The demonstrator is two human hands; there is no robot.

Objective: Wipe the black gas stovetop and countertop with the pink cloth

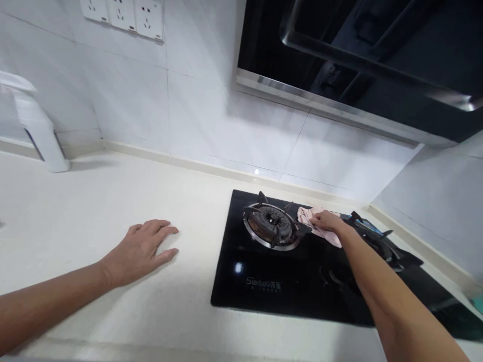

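My right hand (326, 221) is closed on a pale pink cloth (332, 238), pressed to the black glass gas stove (294, 291) between its two burners. Left of the cloth is the near burner (272, 223), with dark pot supports and a silver ring. My right forearm partly covers the other burner (379, 246) and the control area. On the pale countertop, left of the stove, rests my left hand (145, 249), palm down with its fingers apart and nothing in it.
A dark range hood (358, 65) juts out above the stove. At the far left a white appliance-like object (41, 125) stands by the wall. Wall sockets (123, 15) sit at the upper left. A raised strip (188, 166) edges the counter's back, and something green (478, 303) shows at the right edge.
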